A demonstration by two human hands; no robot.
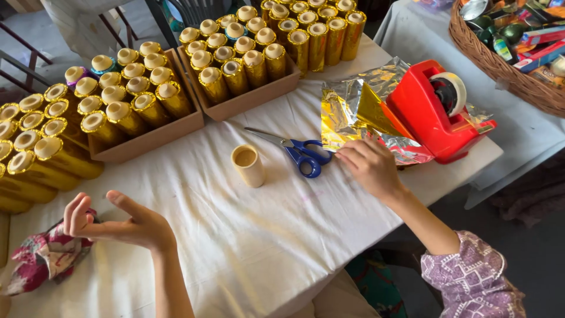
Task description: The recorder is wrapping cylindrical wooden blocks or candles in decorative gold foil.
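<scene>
Gold foil sheets point(353, 112) lie crumpled on the counter point(247, 235), just left of the red tape dispenser point(432, 118) and partly tucked against its base. Over the near edge of that foil rests the right hand point(369, 165), palm down, fingers loosely curled and together, their tips touching the foil; it grips nothing. Its forearm runs back toward the lower right, ending in a purple patterned sleeve point(471, 277).

Left of the dispenser and just beside the right hand's fingertips lie blue-handled scissors point(300, 153), blades pointing away from the dispenser. Further left stands a bare cardboard tube point(248, 165), upright and open at the top, apart from both hands.

Well away from the dispenser, at the counter's near left, the left hand point(118, 221) hovers empty, fingers half curled and spread apart, thumb raised. Just beyond it lies a floral cloth bundle point(44, 256).

Cardboard trays point(241, 103) packed with gold-wrapped tubes point(235, 65) fill the far side of the counter, behind the scissors. A wicker basket point(518, 82) sits to the dispenser's far right.
</scene>
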